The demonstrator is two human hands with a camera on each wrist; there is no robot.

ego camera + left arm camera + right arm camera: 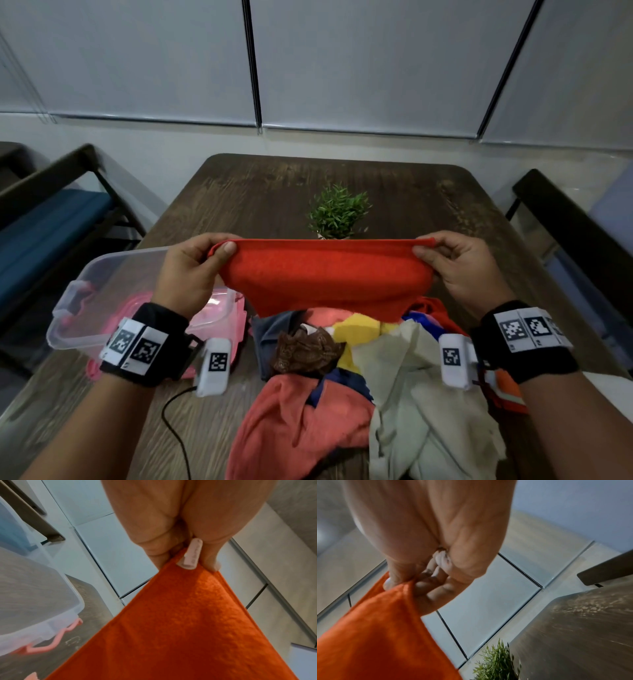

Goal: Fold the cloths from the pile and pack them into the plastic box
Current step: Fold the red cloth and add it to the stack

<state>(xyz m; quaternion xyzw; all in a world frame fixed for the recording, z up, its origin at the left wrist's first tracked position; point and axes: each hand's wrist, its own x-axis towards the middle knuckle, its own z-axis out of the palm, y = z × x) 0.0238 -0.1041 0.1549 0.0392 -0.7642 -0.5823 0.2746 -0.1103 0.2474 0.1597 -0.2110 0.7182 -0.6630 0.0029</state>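
An orange-red cloth [325, 274] hangs stretched in the air above the pile, held by its top edge. My left hand [191, 270] pinches its left corner, and a small pale label [190, 555] shows by the fingers. My right hand [459, 267] pinches the right corner [399, 588]. Below lies the pile of cloths [359, 370]: salmon, cream, yellow, blue, grey and a brown patterned one. The clear plastic box [82, 308] with pink clips sits at the left on the table, partly behind my left hand.
A small green plant [337, 212] stands mid-table just behind the held cloth. A black cable [174, 431] runs over the wooden table [260, 185] near my left forearm. Chairs stand at both sides; a wall of blinds is behind.
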